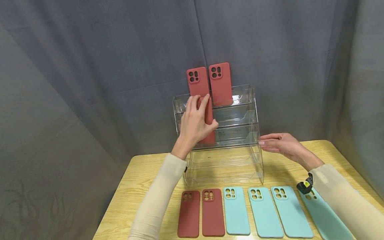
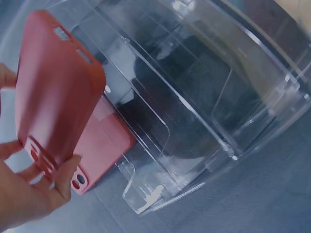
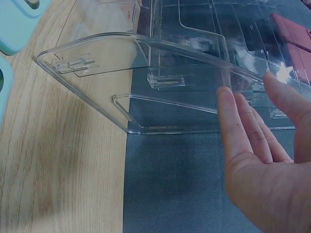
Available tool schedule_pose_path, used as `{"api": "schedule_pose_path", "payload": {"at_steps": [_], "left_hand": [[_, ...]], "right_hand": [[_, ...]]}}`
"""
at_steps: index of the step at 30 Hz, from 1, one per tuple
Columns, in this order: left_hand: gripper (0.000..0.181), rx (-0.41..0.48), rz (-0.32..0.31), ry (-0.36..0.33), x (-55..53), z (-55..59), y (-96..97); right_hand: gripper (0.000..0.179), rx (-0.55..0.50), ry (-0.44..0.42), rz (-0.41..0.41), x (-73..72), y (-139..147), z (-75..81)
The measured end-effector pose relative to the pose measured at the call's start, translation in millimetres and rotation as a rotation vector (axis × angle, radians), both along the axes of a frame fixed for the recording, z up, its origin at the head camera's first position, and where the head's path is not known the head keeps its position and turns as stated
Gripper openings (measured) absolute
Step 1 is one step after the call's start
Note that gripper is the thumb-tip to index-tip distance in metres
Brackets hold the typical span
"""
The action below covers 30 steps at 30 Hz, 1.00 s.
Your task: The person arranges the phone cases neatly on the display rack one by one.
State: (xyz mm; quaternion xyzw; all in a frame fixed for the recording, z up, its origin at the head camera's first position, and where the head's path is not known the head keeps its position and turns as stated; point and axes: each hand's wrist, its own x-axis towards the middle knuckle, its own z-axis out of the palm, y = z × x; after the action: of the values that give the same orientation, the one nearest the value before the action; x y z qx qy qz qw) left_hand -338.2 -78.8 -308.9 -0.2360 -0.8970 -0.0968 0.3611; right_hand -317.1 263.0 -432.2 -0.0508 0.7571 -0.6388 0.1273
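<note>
My left hand point(image 1: 193, 124) grips a red phone case point(image 2: 58, 92) by its edges, thumb on one side and fingers on the other. It holds the case in front of the upper tiers of a clear acrylic tiered rack point(image 1: 235, 144). Behind it, a red phone case point(image 1: 198, 83) and another red phone case point(image 1: 221, 85) stand side by side in the top tier, camera cutouts up. At the rack's right side panel point(image 3: 180, 56), my right hand point(image 1: 285, 145) has its fingers nearly straight, fingertips right at the panel.
In front of the rack on the wooden table point(image 1: 144, 173) lie two red cases point(image 1: 188, 215) and several light-blue cases point(image 1: 237, 211) in a row. The rightmost blue case point(image 1: 325, 216) is partly under my right sleeve. A grey curtain point(image 1: 120, 66) hangs close behind the rack.
</note>
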Motion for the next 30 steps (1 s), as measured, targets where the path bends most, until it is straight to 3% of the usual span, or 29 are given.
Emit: {"api": "schedule_pose_path", "payload": {"at_steps": [6, 16, 23, 30], "left_hand": [[0.088, -0.009, 0.087, 0.008, -20.8, 11.4, 18.4], [0.088, 0.009, 0.121, 0.010, -49.5, 30.9, 33.6], [0.085, 0.038, 0.140, 0.003, -60.5, 42.1, 44.3], [0.085, 0.014, 0.185, 0.009, -64.7, 40.6, 58.8]], "right_hand": [[0.071, -0.018, 0.006, 0.018, 1.1, 3, 0.7], [0.072, -0.011, -0.008, 0.011, 3.6, 3, 1.4], [0.074, -0.010, -0.013, 0.008, 3.0, 3, 2.4], [0.074, 0.003, -0.024, -0.002, 3.3, 1, 1.7]]}}
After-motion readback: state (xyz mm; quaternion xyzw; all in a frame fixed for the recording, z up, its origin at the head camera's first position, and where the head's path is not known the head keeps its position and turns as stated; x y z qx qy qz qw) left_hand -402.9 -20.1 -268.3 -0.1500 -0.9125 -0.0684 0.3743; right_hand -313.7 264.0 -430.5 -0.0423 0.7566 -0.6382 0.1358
